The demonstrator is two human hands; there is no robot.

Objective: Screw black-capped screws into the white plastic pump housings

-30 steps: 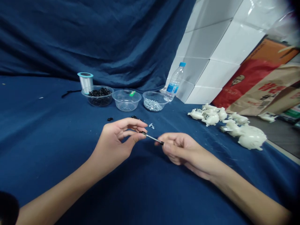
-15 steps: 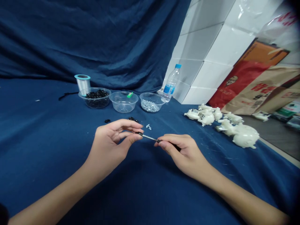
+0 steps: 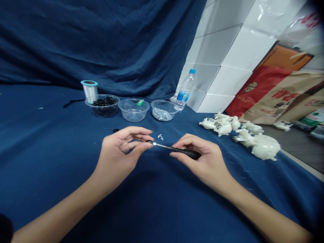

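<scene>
My right hand [image 3: 202, 158] grips a small black-handled screwdriver [image 3: 183, 152], its thin metal shaft pointing left. The tip meets the pinched thumb and fingers of my left hand [image 3: 121, 152], which hold a tiny part too small to name. Both hands hover just above the blue cloth [image 3: 50, 162]. A few loose screws [image 3: 160, 136] and small black pieces [image 3: 115, 130] lie on the cloth just behind my left hand.
Three clear bowls stand behind: black parts [image 3: 102, 104], a nearly empty one [image 3: 133, 109], silver screws [image 3: 163, 110]. A spool [image 3: 89, 88] and water bottle [image 3: 184, 90] flank them. White plastic parts [image 3: 243, 135] lie right, before white boxes [image 3: 222, 57] and paper bags [image 3: 283, 98].
My right hand has turned and opened its grip along the screwdriver, so the black handle now shows. The tip stays at my left fingertips. The view shifted slightly.
</scene>
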